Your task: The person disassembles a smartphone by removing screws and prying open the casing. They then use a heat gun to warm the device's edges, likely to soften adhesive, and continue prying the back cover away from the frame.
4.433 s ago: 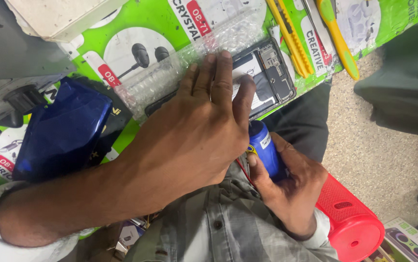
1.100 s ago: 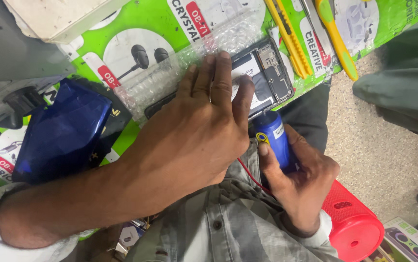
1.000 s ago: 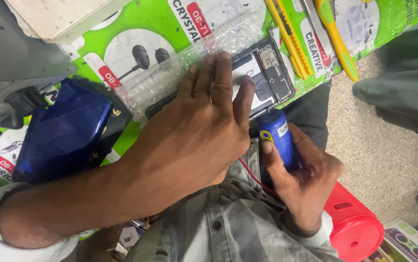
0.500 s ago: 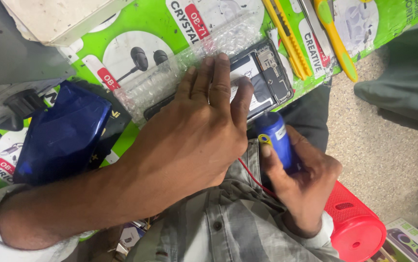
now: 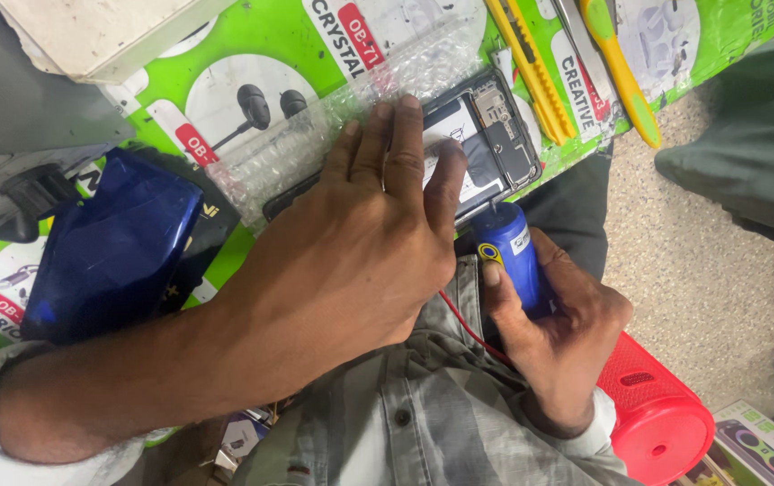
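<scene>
The right hand [image 5: 556, 333] is wrapped around a blue driver [image 5: 513, 256], fingers and thumb clamped on its barrel, the thumb laid along the side near a yellow mark. The tool is held tilted so that its thin tip meets the near edge of the opened phone [image 5: 481, 144]; the angle appears chosen to bring the bit squarely onto something at that edge, though the contact point itself is too small to be made out. The wrist is bent back and tucked close to the body, just above a grey shirt [image 5: 423, 405]. A thin red wire [image 5: 460, 319] is seen running from under the left hand toward the lap. The left hand [image 5: 360, 243] is laid flat over the phone, palm down, fingers extended and close together, nothing gripped; the phone seems to be pinned this way so that it does not slide under the pressure of the tool. The forearm is stretched across from the lower left. The phone lies back-open on bubble wrap [image 5: 315, 144], probably as padding for its face, on a green printed mat [image 5: 261, 36]. Beside the left arm a blue pouch [image 5: 117, 247] is seen; yellow tools [image 5: 531, 63] lie beyond the phone, and a red speaker [image 5: 657, 414] sits by the right wrist.
</scene>
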